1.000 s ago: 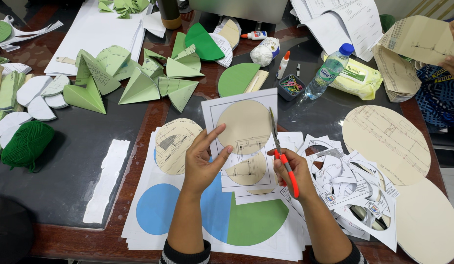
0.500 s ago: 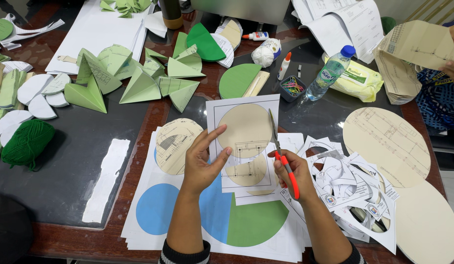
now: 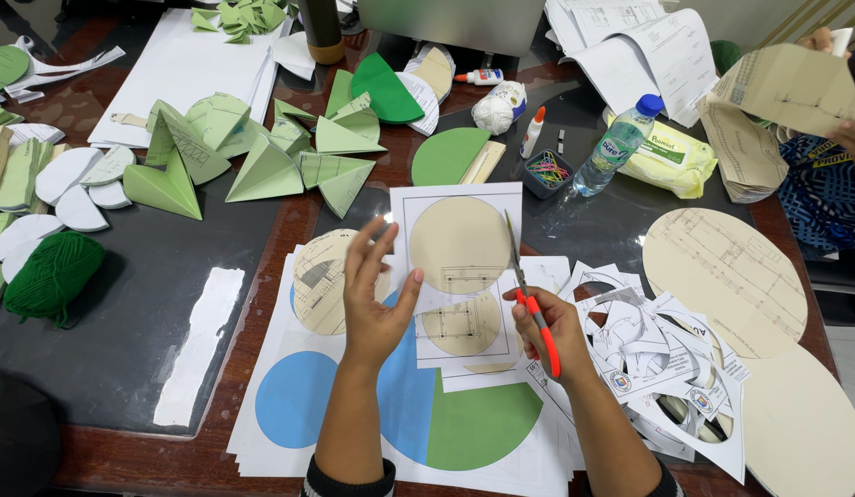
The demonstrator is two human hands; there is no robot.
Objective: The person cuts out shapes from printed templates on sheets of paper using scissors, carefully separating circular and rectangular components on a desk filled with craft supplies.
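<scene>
My left hand (image 3: pixel 374 299) pinches the left edge of a white sheet (image 3: pixel 457 271) printed with a large and a smaller beige circle, lifting it above the table. My right hand (image 3: pixel 549 322) grips scissors (image 3: pixel 522 281) with red handles; the blades point away from me along the sheet's right edge. Under the sheet lies a stack of white pages with a blue circle (image 3: pixel 294 398) and a green and blue circle (image 3: pixel 473 423). A cut beige circle (image 3: pixel 322 281) rests just left of my left hand.
Paper offcuts (image 3: pixel 658 359) are piled to the right, with big beige ovals (image 3: pixel 727 281) beyond them. Folded green paper cones (image 3: pixel 262 161), green yarn (image 3: pixel 52 276), a water bottle (image 3: pixel 616 145), a glue stick (image 3: pixel 532 133) and a clip tray (image 3: pixel 549 172) crowd the far table. Another person's hand (image 3: pixel 851 138) holds paper at the right.
The sheet has shifted slightly between my hands and my left fingers have spread a little. The scissors stay along its right edge.
</scene>
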